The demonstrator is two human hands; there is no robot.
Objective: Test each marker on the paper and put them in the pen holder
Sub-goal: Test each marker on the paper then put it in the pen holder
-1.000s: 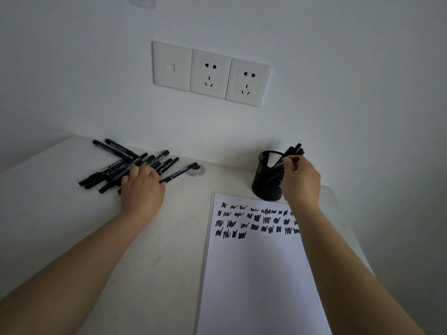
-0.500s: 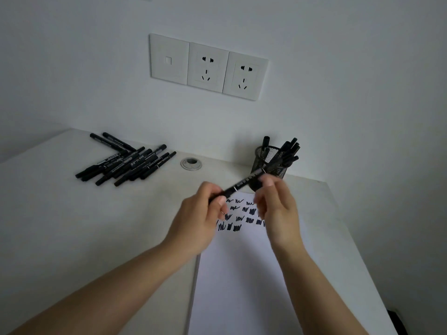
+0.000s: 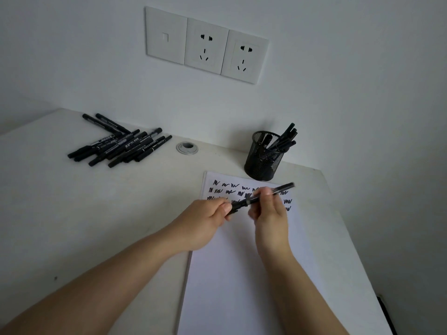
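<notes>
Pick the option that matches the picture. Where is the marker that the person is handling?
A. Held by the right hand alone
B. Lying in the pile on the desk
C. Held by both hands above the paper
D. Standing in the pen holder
C: the left hand and right hand both grip the marker above the paper.

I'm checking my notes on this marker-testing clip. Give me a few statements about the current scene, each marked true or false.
1. Both hands grip one black marker above the white paper. True.
2. The black mesh pen holder is empty. False: several markers stand in it.
3. A pile of black markers lies on the table, left of the silver cable grommet. True.
4. The paper is blank. False: black scribbles fill its top.
5. The left hand rests on the pile. False: it holds the marker, as does the right hand.
</notes>
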